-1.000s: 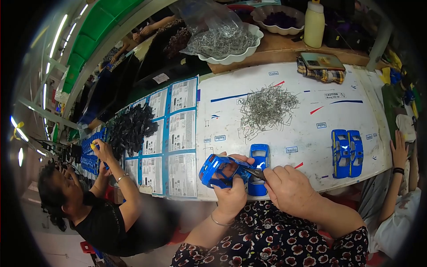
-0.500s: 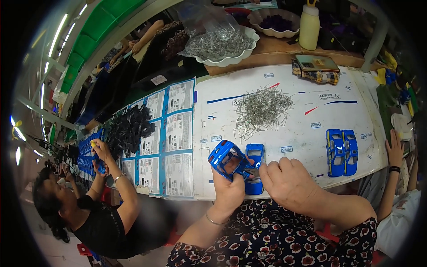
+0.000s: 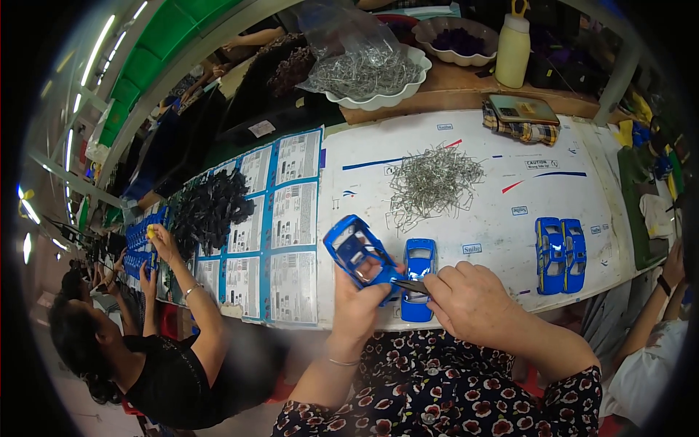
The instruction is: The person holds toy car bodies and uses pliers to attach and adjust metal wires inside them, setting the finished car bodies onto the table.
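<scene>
My left hand (image 3: 354, 309) holds a blue toy car body shell (image 3: 338, 239), tilted, with its window openings showing. My right hand (image 3: 472, 300) is closed on a dark pointed tool that looks like tweezers (image 3: 412, 286). Its tip meets the near end of the shell, close to my left thumb. Just behind the tool a second blue car shell (image 3: 419, 256) lies on the table, partly covered by my right fingers. Beyond both hands is a loose pile of thin bent metal wires (image 3: 435, 183).
Two blue car shells (image 3: 561, 255) lie side by side at the right. Black parts (image 3: 211, 211) are heaped on the left. Behind stand a bowl of wires (image 3: 375, 95), a bottle (image 3: 513, 54) and a phone on folded cloth (image 3: 523, 109). Co-workers (image 3: 167, 364) sit at both sides.
My left hand has turned and shifted the car shell slightly left. My right hand has moved a little, and the tool now shows more clearly against the shell.
</scene>
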`<state>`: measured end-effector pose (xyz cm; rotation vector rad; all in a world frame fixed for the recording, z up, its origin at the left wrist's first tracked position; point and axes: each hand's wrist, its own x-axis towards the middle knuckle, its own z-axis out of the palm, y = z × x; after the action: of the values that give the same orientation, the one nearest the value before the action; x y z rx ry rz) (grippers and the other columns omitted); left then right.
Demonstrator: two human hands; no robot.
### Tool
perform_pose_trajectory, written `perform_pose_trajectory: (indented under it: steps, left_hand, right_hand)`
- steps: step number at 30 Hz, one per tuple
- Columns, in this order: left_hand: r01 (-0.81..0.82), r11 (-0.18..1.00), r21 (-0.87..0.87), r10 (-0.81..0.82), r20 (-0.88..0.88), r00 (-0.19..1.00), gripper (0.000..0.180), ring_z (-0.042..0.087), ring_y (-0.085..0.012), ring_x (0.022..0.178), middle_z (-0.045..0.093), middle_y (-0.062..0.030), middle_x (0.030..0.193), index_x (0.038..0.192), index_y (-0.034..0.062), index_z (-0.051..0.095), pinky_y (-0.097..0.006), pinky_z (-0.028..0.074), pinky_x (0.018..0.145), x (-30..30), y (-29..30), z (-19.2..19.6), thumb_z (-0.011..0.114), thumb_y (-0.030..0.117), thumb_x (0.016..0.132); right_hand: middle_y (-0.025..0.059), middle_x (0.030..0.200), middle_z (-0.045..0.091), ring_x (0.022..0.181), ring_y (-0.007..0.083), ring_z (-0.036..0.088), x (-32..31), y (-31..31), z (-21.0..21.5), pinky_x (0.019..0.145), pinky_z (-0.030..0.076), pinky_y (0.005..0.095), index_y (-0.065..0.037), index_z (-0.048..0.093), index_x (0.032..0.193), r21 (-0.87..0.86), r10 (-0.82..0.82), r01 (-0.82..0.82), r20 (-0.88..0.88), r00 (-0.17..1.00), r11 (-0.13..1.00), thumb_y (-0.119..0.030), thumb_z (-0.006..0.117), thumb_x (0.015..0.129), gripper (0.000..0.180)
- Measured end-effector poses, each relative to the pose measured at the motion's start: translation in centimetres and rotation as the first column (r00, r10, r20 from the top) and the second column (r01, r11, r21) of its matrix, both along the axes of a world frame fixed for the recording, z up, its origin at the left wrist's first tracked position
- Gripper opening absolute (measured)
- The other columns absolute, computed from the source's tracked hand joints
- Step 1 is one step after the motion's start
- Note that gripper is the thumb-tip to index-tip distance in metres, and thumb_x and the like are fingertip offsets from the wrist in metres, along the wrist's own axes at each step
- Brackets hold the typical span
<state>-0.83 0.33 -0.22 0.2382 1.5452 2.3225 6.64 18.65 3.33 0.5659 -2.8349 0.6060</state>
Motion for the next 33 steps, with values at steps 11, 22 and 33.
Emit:
perform_pose_trajectory:
  steps: [11, 22, 33]
  left_hand:
    - [-0.618, 0.028, -0.785, 0.058, -0.616, 0.785, 0.061, 0.045, -0.0365, 0.114, 0.043, -0.0242, 0.123, 0.132, 0.002, 0.04, -0.042, 0.035, 0.096, -6.3, -11.1, -2.1, 0.064, 0.012, 0.077]
    - [-0.657, 0.272, -0.704, -0.336, -0.709, 0.62, 0.023, 0.051, -0.0273, 0.092, 0.058, -0.0068, 0.09, 0.087, 0.0084, 0.067, -0.042, 0.035, 0.082, -8.4, -6.8, -2.4, 0.075, 0.016, 0.067]
    - [-0.499, 0.361, -0.788, -0.395, -0.614, 0.684, 0.01, 0.055, -0.0237, 0.073, 0.058, -0.0089, 0.077, 0.08, 0.003, 0.054, -0.034, 0.043, 0.064, -7.0, -5.2, -2.3, 0.064, 0.005, 0.08]
  right_hand:
    - [0.0096, 0.076, 0.054, 0.072, 0.029, 0.055, 1.3, 3.2, -1.8, 0.062, 0.044, 0.0385, -0.005, 0.056, 0.094, -0.177, -0.227, 0.245, 0.117, 0.967, 0.953, -0.016, 0.067, 0.074, 0.025]
    - [0.0089, 0.074, 0.054, 0.07, 0.0276, 0.054, 1.0, 1.7, -1.5, 0.06, 0.044, 0.0383, -0.005, 0.056, 0.092, -0.235, -0.21, 0.222, 0.076, 0.975, 0.946, -0.014, 0.068, 0.073, 0.024]
    - [0.0103, 0.079, 0.055, 0.072, 0.028, 0.054, 1.5, 1.4, -1.9, 0.064, 0.045, 0.0372, -0.003, 0.056, 0.099, -0.264, -0.171, 0.183, 0.069, 0.983, 0.947, -0.012, 0.069, 0.071, 0.032]
